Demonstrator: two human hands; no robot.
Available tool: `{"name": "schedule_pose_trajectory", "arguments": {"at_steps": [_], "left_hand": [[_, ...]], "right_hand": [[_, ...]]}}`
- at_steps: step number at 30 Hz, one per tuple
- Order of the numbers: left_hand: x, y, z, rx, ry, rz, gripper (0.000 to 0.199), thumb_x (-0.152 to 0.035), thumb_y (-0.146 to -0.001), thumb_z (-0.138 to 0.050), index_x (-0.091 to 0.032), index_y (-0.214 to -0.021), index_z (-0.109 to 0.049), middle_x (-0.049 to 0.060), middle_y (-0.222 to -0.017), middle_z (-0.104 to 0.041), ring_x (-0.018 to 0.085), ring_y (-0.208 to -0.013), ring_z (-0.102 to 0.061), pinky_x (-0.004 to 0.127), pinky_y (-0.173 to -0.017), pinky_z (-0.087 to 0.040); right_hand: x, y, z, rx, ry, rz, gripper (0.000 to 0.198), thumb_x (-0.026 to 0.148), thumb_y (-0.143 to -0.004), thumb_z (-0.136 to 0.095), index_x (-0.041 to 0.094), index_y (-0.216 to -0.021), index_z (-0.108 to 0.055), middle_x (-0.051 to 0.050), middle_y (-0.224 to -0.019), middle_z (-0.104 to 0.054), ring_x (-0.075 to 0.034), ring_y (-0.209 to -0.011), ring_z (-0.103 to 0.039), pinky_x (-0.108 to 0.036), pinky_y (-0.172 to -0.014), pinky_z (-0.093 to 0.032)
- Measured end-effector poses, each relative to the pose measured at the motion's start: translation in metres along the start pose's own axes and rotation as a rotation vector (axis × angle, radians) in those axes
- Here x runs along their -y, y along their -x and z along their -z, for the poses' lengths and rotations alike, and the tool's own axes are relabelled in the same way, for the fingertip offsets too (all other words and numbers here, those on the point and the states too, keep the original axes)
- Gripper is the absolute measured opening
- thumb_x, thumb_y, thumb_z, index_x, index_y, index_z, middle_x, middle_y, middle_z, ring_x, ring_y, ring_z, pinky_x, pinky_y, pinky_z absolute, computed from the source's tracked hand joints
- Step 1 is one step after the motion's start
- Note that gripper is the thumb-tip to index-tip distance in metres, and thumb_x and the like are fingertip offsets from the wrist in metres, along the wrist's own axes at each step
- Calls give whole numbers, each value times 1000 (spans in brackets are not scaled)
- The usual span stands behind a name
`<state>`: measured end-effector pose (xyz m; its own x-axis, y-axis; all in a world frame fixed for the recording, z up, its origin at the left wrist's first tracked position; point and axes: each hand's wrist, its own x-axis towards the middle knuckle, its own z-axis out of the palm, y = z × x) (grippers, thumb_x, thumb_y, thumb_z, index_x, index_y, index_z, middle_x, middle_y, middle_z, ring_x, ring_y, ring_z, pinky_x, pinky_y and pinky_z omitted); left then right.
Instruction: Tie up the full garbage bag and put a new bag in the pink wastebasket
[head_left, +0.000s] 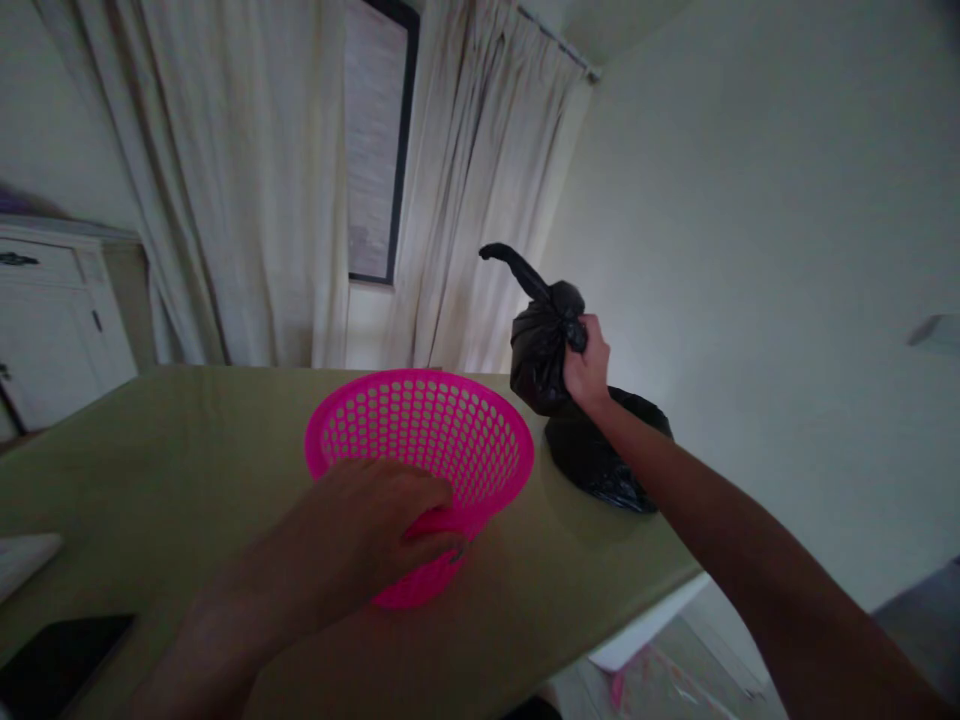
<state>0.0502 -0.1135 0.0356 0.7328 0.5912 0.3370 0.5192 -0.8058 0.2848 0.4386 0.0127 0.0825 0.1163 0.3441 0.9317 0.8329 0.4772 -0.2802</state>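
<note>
A bright pink perforated plastic basket [420, 425] stands on the olive-green table [187, 450]. My left hand [375, 525] grips the basket's near rim, fingers curled over the edge. My right hand [587, 368] is raised past the basket's right side and is closed around the knotted neck of a black plastic bag [540, 345], which hangs in the air with its tied tail sticking up to the left. Under it, at the table's far right corner, lies a second black bag [607, 455].
Cream curtains [247, 180] and a dark-framed window [379, 140] are behind the table. A white cabinet [52, 320] stands at the left. A dark flat object [60, 655] and a white item [22, 560] lie at the table's near left. The table edge drops off at the right.
</note>
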Motion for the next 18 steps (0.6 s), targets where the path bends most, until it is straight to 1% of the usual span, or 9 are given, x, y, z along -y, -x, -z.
{"name": "schedule_pose_trajectory", "arguments": {"at_steps": [3, 5, 8, 10, 13, 15, 16, 17, 18], "left_hand": [[-2, -1, 0, 16, -13, -7, 39, -58, -108, -57, -28, -97, -79, 4, -96, -82, 22, -85, -73, 32, -72, -43], [-4, -3, 0, 33, -12, -10, 40, -58, -108, -56, -28, -94, -78, 3, -94, -82, 23, -84, -72, 33, -70, -41], [-4, -4, -1, 15, 10, -13, 42, -60, -107, -57, -28, -92, -78, 3, -90, -81, 22, -81, -71, 33, -70, -41], [-3, -5, -3, 2, 26, -16, 42, -61, -106, -59, -27, -92, -79, 4, -88, -80, 22, -79, -70, 32, -71, -42], [-2, -7, -4, 16, 33, -19, 42, -59, -107, -58, -27, -89, -78, 3, -86, -79, 21, -75, -68, 33, -69, -41], [-2, -8, -5, 33, 31, -21, 42, -58, -108, -57, -27, -89, -78, 3, -85, -79, 20, -72, -66, 33, -67, -39], [-2, -9, -6, 37, 31, -24, 42, -58, -108, -57, -27, -88, -77, 3, -85, -79, 21, -72, -66, 34, -66, -38], [-1, -9, -7, 27, 42, -29, 41, -58, -107, -57, -28, -88, -77, 2, -84, -79, 21, -73, -67, 34, -66, -37], [-1, -8, -8, 11, 56, -35, 40, -58, -107, -59, -28, -87, -77, 2, -84, -80, 22, -73, -67, 35, -66, -36]], "right_hand": [[-23, 57, 5, 19, 105, -136, 22, 32, -88, -48, 25, -108, -55, 1, -75, -58, -22, -69, -56, -35, -69, -46], [-37, 92, 14, 79, 150, -206, 22, 34, -87, -48, 25, -106, -56, -1, -76, -61, -24, -69, -60, -36, -69, -48], [-53, 139, 31, 181, 169, -251, 23, 34, -90, -46, 25, -108, -58, -6, -84, -70, -28, -78, -68, -38, -73, -53], [-61, 163, 45, 305, 168, -246, 27, 32, -92, -47, 24, -113, -60, -8, -90, -74, -29, -82, -72, -39, -76, -56], [-74, 184, 70, 600, 149, -143, 42, 39, -95, -54, 20, -132, -62, -14, -114, -78, -32, -103, -76, -46, -93, -60], [-83, 185, 89, 809, 116, 0, 66, 55, -95, -64, 18, -149, -57, -19, -136, -72, -37, -124, -71, -53, -109, -56], [-88, 183, 99, 880, 104, 71, 79, 64, -94, -67, 18, -156, -53, -21, -145, -68, -39, -133, -67, -56, -115, -52], [-93, 179, 109, 903, 102, 124, 89, 71, -92, -68, 17, -161, -50, -23, -150, -64, -41, -138, -63, -58, -119, -49], [-97, 174, 117, 871, 111, 152, 93, 76, -93, -64, 17, -163, -47, -23, -153, -61, -42, -142, -60, -59, -122, -46]]}}
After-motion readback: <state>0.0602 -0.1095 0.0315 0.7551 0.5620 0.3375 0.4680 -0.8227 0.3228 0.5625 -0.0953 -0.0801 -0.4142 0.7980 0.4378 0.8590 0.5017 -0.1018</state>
